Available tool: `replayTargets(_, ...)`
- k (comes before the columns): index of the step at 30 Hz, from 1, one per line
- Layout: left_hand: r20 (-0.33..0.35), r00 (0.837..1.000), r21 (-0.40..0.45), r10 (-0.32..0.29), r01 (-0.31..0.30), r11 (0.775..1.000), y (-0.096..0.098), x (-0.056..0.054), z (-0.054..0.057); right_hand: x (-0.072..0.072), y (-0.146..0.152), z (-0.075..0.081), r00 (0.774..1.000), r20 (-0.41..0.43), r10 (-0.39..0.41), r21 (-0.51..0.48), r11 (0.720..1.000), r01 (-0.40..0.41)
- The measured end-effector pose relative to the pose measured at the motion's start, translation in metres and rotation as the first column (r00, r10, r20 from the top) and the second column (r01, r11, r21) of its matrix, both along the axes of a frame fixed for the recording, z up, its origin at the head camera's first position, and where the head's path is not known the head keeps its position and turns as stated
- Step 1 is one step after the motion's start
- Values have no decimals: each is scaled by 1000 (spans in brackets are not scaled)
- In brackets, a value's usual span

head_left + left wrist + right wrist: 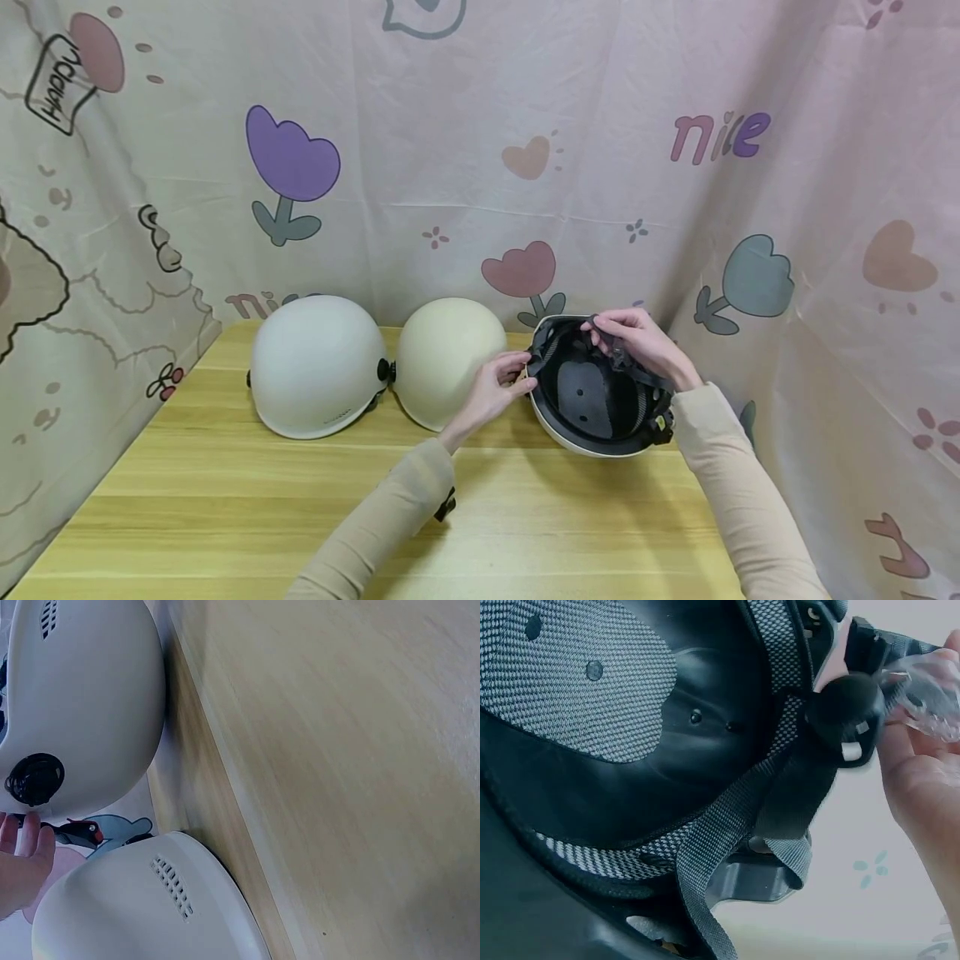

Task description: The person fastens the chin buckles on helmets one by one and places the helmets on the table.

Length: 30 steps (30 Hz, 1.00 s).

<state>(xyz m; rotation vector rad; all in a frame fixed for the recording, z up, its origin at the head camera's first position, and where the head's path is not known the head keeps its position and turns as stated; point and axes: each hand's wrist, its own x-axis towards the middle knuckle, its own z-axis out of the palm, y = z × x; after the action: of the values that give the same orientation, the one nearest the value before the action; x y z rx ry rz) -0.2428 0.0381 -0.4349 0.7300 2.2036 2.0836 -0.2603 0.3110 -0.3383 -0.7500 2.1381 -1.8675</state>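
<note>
A helmet [581, 387] with a black padded inside lies tipped on its shell, opening upward toward me. My left hand [498, 387] holds its left rim between thumb and fingers. In the left wrist view that hand [26, 862] is at the helmet's edge, beside a black round knob [36, 780]. Over the opening, my right hand [633, 337] pinches the dark chin strap [618, 354]. The right wrist view shows the strap webbing [720, 825], a black buckle [847, 712] and clear plastic [930, 697] at the fingers of the right hand [922, 780].
Two more helmets stand dome up to the left: a white one [318, 367] and a cream one [446, 358], side by side. The wooden table [225, 517] ends at a printed cloth backdrop [420, 167]. A small black part [446, 506] shows by the left sleeve.
</note>
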Motion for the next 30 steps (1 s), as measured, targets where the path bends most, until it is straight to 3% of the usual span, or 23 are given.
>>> replayTargets(6, 3, 1000, -6, -17, 17, 1000, 0, 1, 3, 3, 0, 2, 1000, 20, 9, -46, 999, -8)
replayTargets(11, 12, 999, -17, -42, 42, 999, -4, 14, 20, 6, 3, 3, 999, 32, -3, -43, 999, 5)
replayTargets(16, -29, 999, -20, -15, 14, 1000, -6, 23, 31, 7, 9, 2, 1000, 19, 22, 14, 1000, -22)
replayTargets(21, -35, 999, -19, -8, 7, 1000, -5, 23, 31, 6, 14, 0, 998, 12, 64, 34, 997, -64)
replayTargets(27, 3, 999, 0, -43, 43, 999, -8, 24, 34, 8, 14, -2, 998, 61, 10, 67, 998, -14)
replayTargets(30, 6, 1000, 1, -26, 26, 1000, -5, 13, 19, 11, 14, -2, 998, 61, -29, 115, 993, 22)
